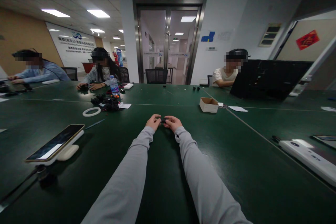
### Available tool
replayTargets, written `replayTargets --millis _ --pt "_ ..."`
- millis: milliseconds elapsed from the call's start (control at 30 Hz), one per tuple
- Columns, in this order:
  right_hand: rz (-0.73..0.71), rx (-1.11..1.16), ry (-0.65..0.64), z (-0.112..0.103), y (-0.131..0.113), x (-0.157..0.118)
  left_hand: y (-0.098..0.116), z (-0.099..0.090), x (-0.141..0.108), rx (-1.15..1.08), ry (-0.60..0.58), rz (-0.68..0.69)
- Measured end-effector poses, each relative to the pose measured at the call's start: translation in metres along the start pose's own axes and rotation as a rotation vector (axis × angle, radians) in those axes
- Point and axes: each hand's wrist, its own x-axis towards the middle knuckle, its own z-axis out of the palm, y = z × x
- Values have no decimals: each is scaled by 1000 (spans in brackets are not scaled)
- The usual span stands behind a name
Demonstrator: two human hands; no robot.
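Both arms, in light grey sleeves, reach forward over the green table (110,168). Between my hands is a small black object (163,120), too small to name. My right hand (173,123) has its fingers closed on the object's right side. My left hand (153,122) is at the object's left end, thumb and fingers pinched together there. The hands nearly meet, low over the tabletop.
An open box (209,105) stands ahead to the right. A white tape ring (91,112), black gear (109,103) and a bottle (114,86) are at left, with a phone (56,142) nearer. A white device (309,159) lies right. Three people sit beyond.
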Motion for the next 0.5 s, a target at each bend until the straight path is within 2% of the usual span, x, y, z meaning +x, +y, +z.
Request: replayTargets --millis 400,500 --pt "-12 -3 -6 0 -1 -1 2 0 -1 -45 -18 -66" --pt "-15 -13 -3 0 -1 -2 1 -1 0 -20 -17 -11"
